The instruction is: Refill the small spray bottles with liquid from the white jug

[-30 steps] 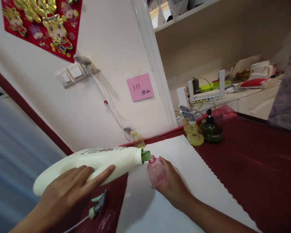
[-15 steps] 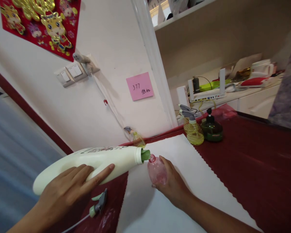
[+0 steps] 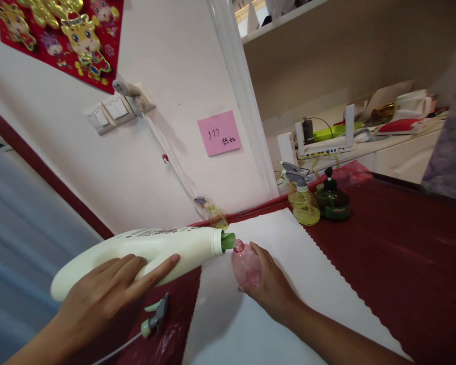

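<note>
My left hand is closed round the handle of a large pale green detergent jug, which lies tilted almost level with its green spout to the right. That spout sits right at the mouth of a small clear pink bottle; whether they touch I cannot tell. Fingers of my right hand wrap the pink bottle from the right, holding it over a white sheet. Below the jug, a grey and green spray trigger head with a thin tube lies on the dark red cloth.
Yellow spray bottles and a dark green pump bottle stand at the back right. Another yellow spray bottle is by the wall. A white router sits on the cabinet behind. A blue curtain hangs at left.
Hardly anything differs. The jug and the pink bottle keep their places in my hands, and the view has shifted slightly.
</note>
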The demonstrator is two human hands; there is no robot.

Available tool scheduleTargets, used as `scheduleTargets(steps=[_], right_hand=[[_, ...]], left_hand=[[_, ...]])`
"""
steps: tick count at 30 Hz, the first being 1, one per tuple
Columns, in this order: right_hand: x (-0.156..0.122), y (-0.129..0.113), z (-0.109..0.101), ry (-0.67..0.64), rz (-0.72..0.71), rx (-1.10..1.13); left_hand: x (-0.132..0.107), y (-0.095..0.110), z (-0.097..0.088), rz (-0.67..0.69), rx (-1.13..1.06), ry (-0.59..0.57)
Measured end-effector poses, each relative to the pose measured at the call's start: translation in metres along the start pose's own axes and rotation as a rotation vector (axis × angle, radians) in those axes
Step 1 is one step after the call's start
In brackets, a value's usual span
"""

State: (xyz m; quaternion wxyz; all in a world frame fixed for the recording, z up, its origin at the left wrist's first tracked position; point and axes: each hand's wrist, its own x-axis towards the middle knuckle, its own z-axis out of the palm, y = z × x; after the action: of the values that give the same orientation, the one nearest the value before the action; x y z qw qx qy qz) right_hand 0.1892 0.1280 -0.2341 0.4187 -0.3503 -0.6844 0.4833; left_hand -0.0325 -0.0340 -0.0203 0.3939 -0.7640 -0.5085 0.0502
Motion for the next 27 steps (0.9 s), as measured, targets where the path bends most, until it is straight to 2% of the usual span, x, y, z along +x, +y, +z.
scheduleTargets(steps=[7, 27], right_hand=[[0.0013, -0.0003, 0.0001, -0.003, 0.003, 0.003], [0.0003, 0.0004, -0.0007, 0.015, -0.022, 0.019]], left_hand=[[0.0019, -0.0035, -0.0038, 0.058, 0.063, -0.061], [0.0043, -0.0051, -0.0054, 0.066, 0.065, -0.060]])
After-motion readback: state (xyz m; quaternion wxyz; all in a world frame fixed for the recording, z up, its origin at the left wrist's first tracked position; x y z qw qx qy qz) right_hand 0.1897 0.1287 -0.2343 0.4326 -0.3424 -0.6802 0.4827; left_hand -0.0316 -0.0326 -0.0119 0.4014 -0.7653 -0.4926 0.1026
